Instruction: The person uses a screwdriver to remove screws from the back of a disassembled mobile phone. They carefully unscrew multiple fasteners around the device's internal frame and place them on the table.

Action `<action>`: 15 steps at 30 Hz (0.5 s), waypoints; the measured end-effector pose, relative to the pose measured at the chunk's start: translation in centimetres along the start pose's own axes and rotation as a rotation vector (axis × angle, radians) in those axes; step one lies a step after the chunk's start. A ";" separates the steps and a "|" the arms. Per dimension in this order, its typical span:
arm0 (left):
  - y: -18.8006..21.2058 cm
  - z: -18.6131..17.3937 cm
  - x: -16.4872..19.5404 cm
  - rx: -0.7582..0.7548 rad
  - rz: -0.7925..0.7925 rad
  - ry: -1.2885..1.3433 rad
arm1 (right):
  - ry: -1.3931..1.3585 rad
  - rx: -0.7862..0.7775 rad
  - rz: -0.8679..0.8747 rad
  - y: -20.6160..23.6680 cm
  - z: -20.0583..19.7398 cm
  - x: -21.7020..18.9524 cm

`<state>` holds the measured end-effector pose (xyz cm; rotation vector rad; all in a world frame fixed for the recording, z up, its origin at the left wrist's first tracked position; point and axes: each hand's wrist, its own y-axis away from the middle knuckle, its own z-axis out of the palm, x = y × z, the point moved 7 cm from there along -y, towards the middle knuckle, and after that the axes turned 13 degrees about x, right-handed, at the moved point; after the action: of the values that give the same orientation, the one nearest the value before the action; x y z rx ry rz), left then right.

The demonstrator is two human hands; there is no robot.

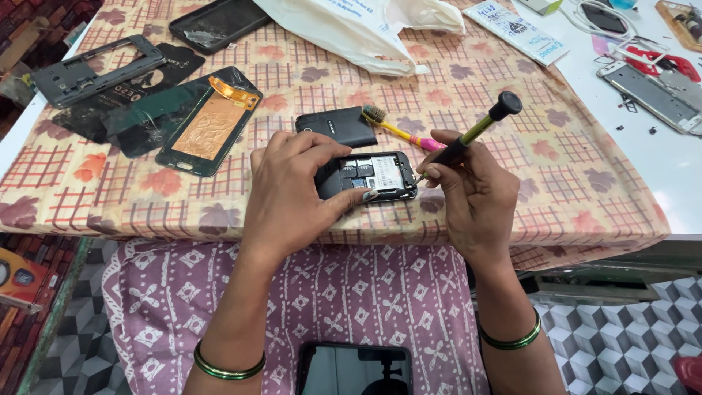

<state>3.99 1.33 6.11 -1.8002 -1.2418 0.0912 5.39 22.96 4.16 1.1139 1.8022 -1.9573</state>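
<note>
**Two hands on an opened phone**

Left hand (pixel 292 186) presses down the opened phone (pixel 373 175) near the table (pixel 556 183) edge. Right hand (pixel 468 190) grips a screwdriver (pixel 479 132), its tip at the phone's right side. Just behind the phone lie a back cover (pixel 338 126) and a toothbrush (pixel 398 130).

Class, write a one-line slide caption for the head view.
Left hand steadies an opened phone while right hand applies a screwdriver.
</note>
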 end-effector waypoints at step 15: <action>-0.2 0.0 -0.1 0.001 -0.008 -0.013 | 0.036 -0.009 -0.019 -0.3 0.2 -0.4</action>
<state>3.74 1.26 6.20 -1.7963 -1.2581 0.0994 5.36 22.76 4.64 1.1407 1.8443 -1.9503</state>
